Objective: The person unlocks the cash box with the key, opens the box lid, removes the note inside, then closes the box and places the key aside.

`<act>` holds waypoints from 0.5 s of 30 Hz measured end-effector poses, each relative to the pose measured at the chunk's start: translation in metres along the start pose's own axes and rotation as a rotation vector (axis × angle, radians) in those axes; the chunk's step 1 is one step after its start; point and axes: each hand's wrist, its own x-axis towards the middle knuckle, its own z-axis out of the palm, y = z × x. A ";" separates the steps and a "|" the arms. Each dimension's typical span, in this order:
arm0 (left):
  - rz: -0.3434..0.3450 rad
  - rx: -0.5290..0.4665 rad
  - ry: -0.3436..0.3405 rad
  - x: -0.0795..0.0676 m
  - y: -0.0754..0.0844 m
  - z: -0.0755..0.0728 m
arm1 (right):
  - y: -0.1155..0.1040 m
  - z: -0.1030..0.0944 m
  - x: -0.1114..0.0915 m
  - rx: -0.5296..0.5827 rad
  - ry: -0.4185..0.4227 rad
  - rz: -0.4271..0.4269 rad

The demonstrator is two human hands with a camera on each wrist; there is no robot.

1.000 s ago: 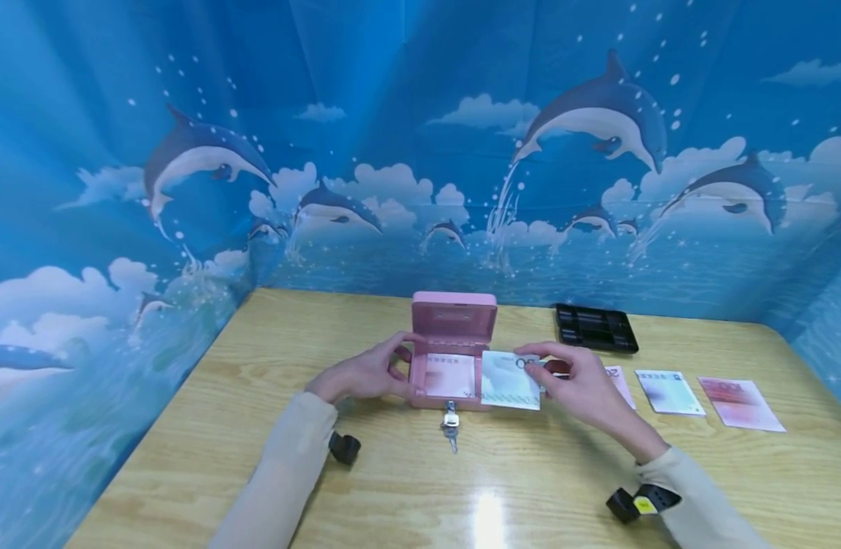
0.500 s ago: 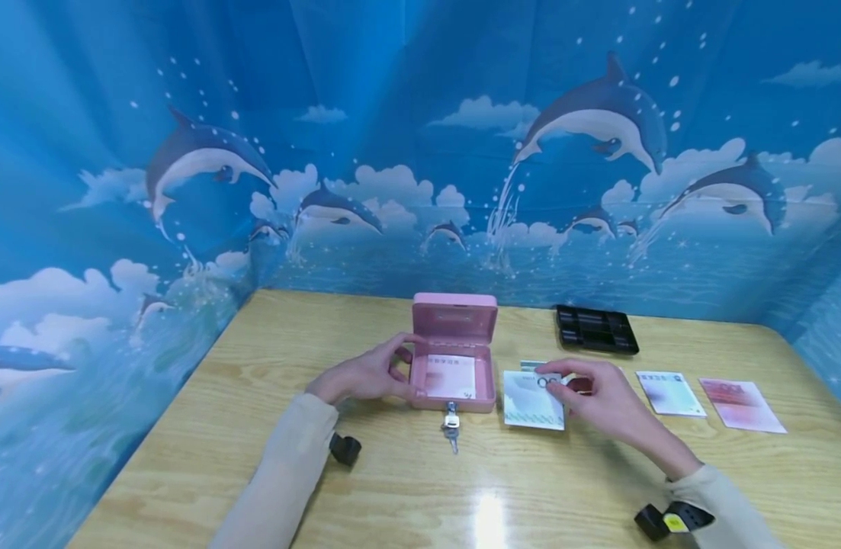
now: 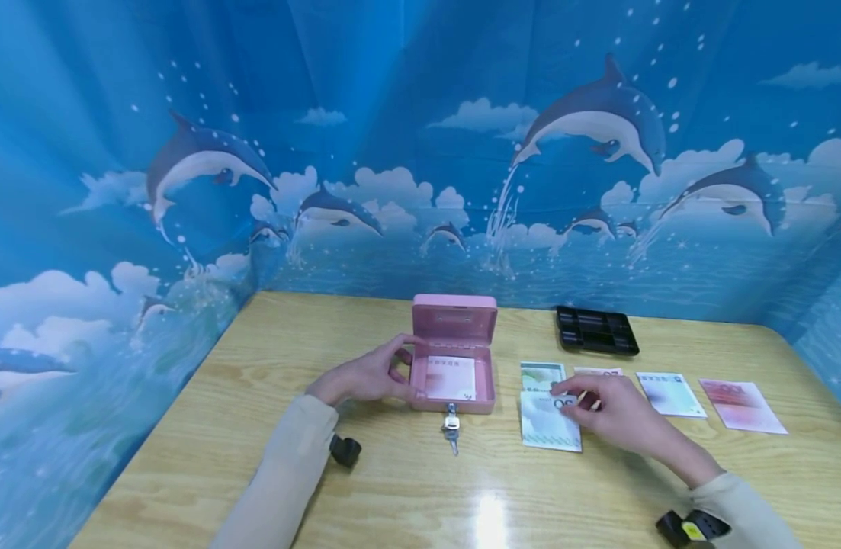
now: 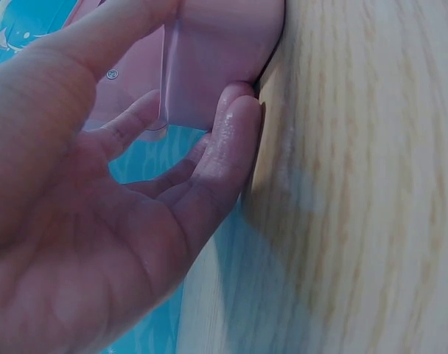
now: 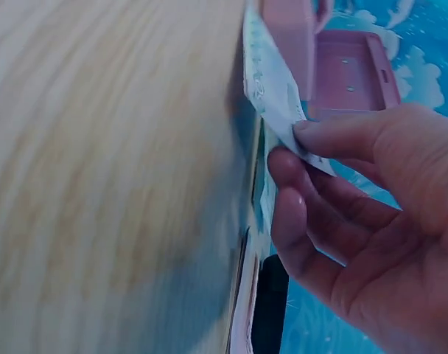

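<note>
A pink cash box point(image 3: 453, 322) stands on the table with its lid raised, and a pale pink banknote point(image 3: 450, 375) lies inside. My left hand point(image 3: 365, 375) grips the left end of the box, thumb at the front and fingers at the back. Between thumb and fingertips, my right hand point(image 3: 622, 415) pinches the corner of a pale green banknote point(image 5: 272, 77) marked 50. It is tilted close over the table, right of the box. A second green banknote point(image 3: 540, 373) lies partly behind it. Keys point(image 3: 451, 431) hang from the lock at the box's front.
A black compartment tray point(image 3: 597, 331) sits at the back right. Beyond the right hand lie a pinkish banknote point(image 3: 595, 370), partly hidden, a bluish-white banknote point(image 3: 670, 394) and a red banknote point(image 3: 743, 406). A blue dolphin curtain point(image 3: 406, 252) stands behind the table.
My right hand has moved right and toward me with the pale green banknote, away from the box, uncovering the second green banknote. The left hand has stayed on the box.
</note>
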 end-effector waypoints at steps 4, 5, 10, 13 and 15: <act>0.004 -0.001 -0.001 0.001 -0.001 0.000 | 0.002 0.002 0.002 -0.086 -0.020 -0.063; 0.007 -0.002 -0.001 0.001 -0.002 0.000 | 0.003 0.002 0.002 -0.098 -0.027 -0.064; 0.013 -0.001 -0.001 0.001 -0.001 -0.001 | 0.003 0.005 0.004 -0.155 -0.053 -0.029; 0.009 -0.002 0.001 0.000 0.000 0.000 | 0.003 0.006 0.005 -0.210 -0.048 -0.027; 0.005 0.001 0.006 0.000 0.000 -0.001 | 0.004 0.007 0.005 -0.245 -0.037 -0.037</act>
